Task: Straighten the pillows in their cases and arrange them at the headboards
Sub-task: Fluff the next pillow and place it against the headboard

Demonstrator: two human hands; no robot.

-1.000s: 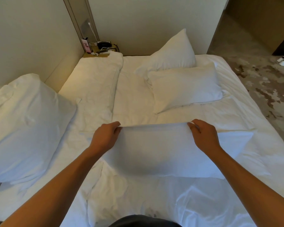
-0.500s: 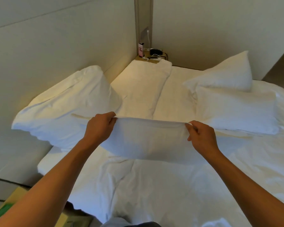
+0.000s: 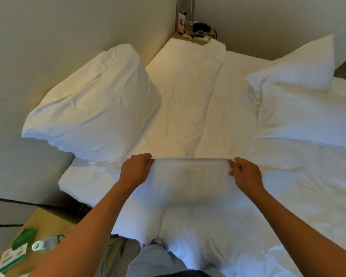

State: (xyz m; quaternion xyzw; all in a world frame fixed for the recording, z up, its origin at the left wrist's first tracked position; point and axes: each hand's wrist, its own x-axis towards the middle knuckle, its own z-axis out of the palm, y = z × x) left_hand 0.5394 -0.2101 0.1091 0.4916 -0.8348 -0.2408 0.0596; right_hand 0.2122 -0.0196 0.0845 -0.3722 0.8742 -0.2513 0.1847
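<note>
I hold a white pillow [image 3: 190, 182] in its case above the near part of the bed. My left hand [image 3: 136, 171] grips its top edge on the left, and my right hand [image 3: 243, 172] grips the same edge on the right, stretching it taut. A big white pillow [image 3: 96, 108] leans against the left wall. Two more white pillows lie at the right: one flat [image 3: 306, 116] and one propped behind it [image 3: 296, 66].
The white bed [image 3: 278, 206] fills the view, with a folded duvet [image 3: 186, 96] along its left half. A small shelf [image 3: 196, 38] with a charger and cables sits in the far corner. A low wooden table [image 3: 44, 222] with a bottle and green packets stands at the lower left.
My view has swung left and down, so the left pillow and the side table now show. Both hands kept their grip on the pillow's top edge and moved slightly left.
</note>
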